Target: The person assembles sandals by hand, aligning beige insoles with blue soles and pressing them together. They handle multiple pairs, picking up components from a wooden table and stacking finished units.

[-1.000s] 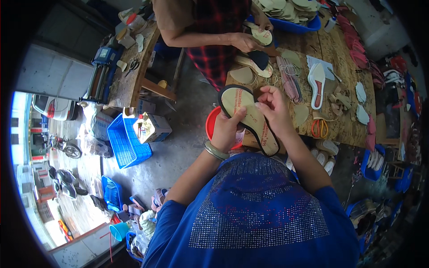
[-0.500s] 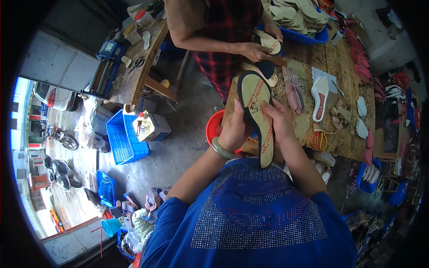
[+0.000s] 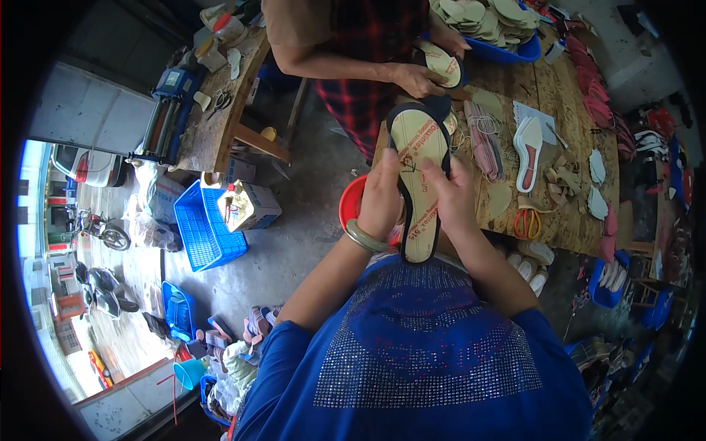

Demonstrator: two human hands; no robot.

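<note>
Between my two hands is a shoe insole (image 3: 419, 143), cream with red print and a dark rim, its broad end away from me and its narrow end near my chest. My left hand (image 3: 380, 195), below a pale bangle, grips its left edge with the thumb on the face. On the opposite edge my right hand (image 3: 454, 197) holds it, thumb pressed on the cream surface. The fingers beneath are hidden. Just beyond, a dark-edged piece (image 3: 439, 106) lies on the wooden table (image 3: 544, 220).
Across from me a co-worker's hands (image 3: 418, 79) hold a similar insole (image 3: 441, 65). On the table are a blue tub (image 3: 507, 53) of cream pieces, white soles (image 3: 528, 151), corded pink strips (image 3: 485, 147) and orange-handled scissors (image 3: 526, 223). A red bucket (image 3: 351, 202) and blue crate (image 3: 206, 235) stand left.
The insole has turned in my hands: its narrow end has swung left, and its printed face and dark rim show more fully. My left hand has shifted slightly. The co-worker still holds an insole.
</note>
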